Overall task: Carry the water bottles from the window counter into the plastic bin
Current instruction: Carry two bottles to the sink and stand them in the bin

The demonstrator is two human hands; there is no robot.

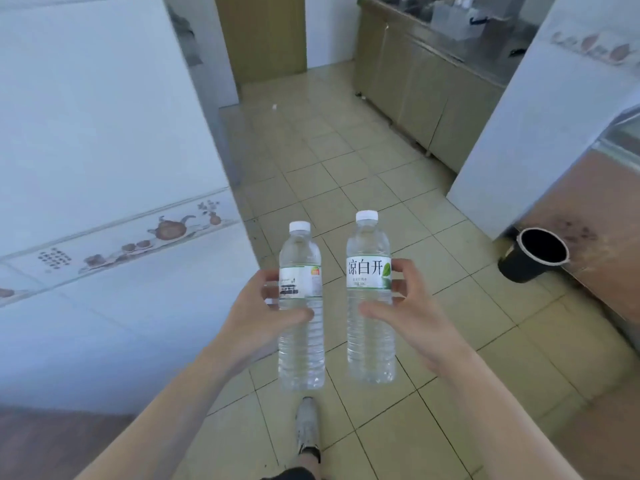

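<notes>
I hold two clear water bottles upright in front of me over a tiled floor. My left hand (258,315) grips the left bottle (300,341) around its label, thumb across the front. My right hand (412,315) grips the right bottle (370,327), which has a white label with green print, thumb in front and fingers behind. Both bottles have white caps and look full. No plastic bin and no window counter are in view.
A white tiled wall (104,168) runs along my left. A black bucket (531,254) stands on the floor at the right beside a brown counter (595,220). Steel cabinets (415,88) line the far right. My shoe (307,427) is on the beige floor tiles below.
</notes>
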